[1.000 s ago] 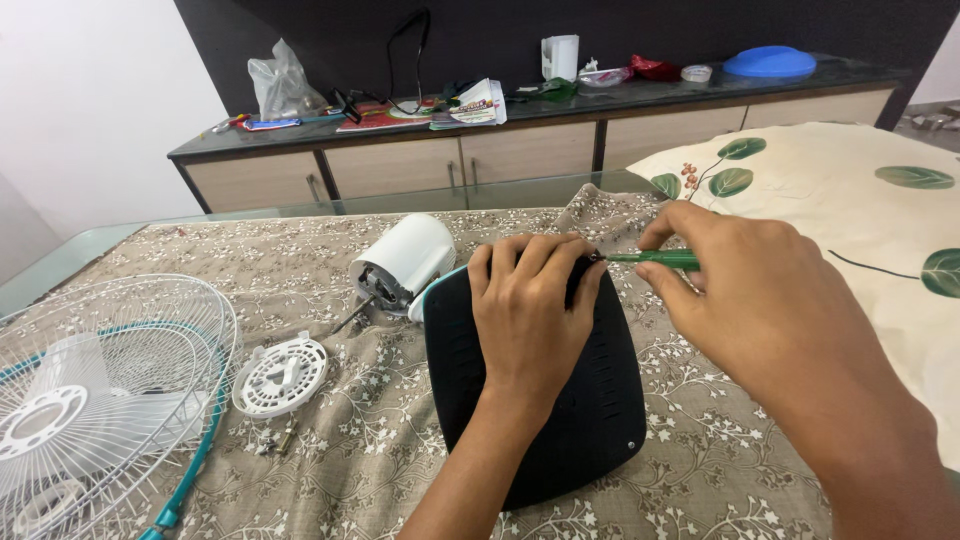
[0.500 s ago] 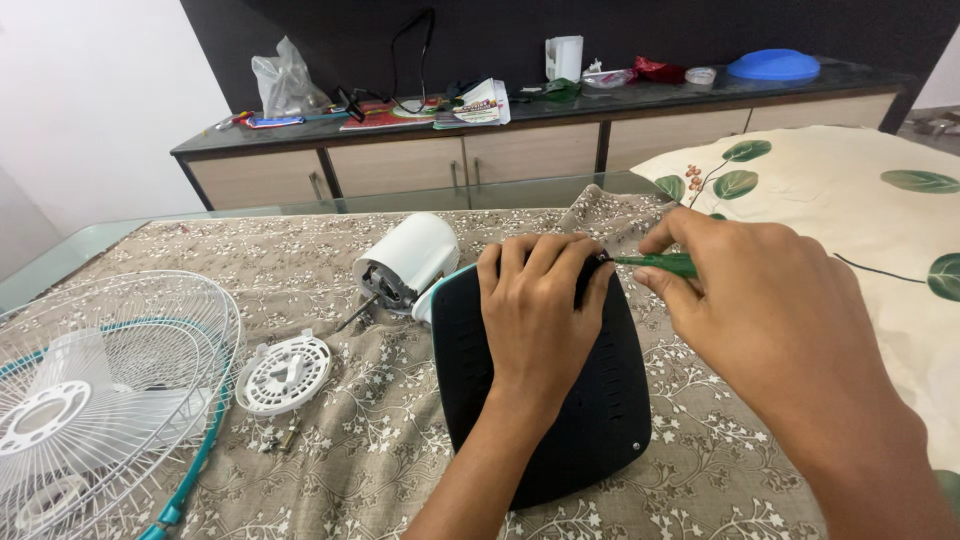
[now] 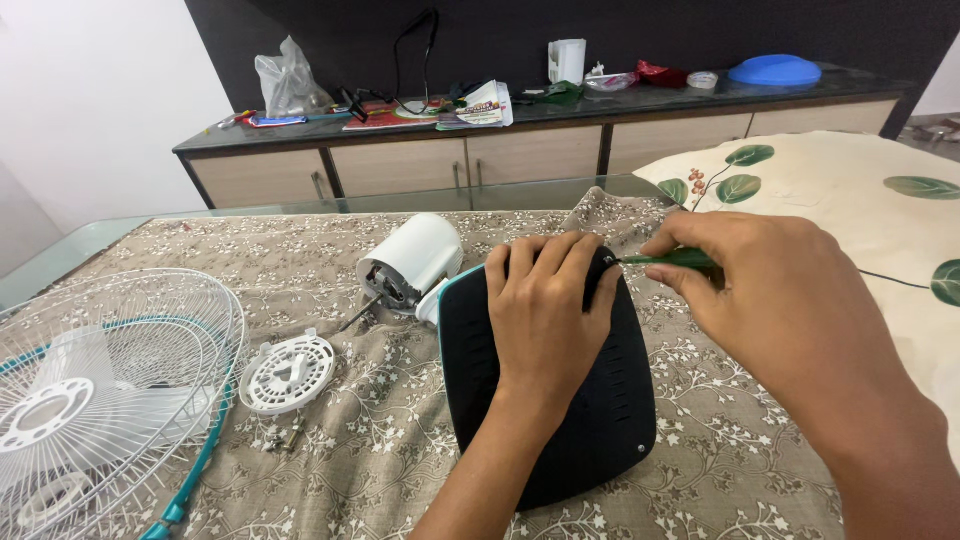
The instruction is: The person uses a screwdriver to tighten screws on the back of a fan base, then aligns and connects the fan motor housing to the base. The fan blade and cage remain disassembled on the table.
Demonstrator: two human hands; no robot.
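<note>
A black fan base (image 3: 590,410) lies upside down on the patterned cloth. My left hand (image 3: 545,315) presses flat on its upper part, fingers spread over the far edge. My right hand (image 3: 770,300) grips a green-handled screwdriver (image 3: 680,259), its tip at the base's top right corner, beside my left fingertips. A white fan motor housing (image 3: 415,258) lies just left of the base, joined to it by a teal-edged neck.
A white wire fan guard (image 3: 100,390) with a teal rim lies at the left. A round white plastic disc (image 3: 285,373) and small screws (image 3: 280,437) lie beside it. A leaf-print cloth (image 3: 880,200) covers the right. A cluttered sideboard (image 3: 520,130) stands behind.
My right hand and the screwdriver have drawn slightly to the right, away from the base's corner. My left hand stays pressed on the base.
</note>
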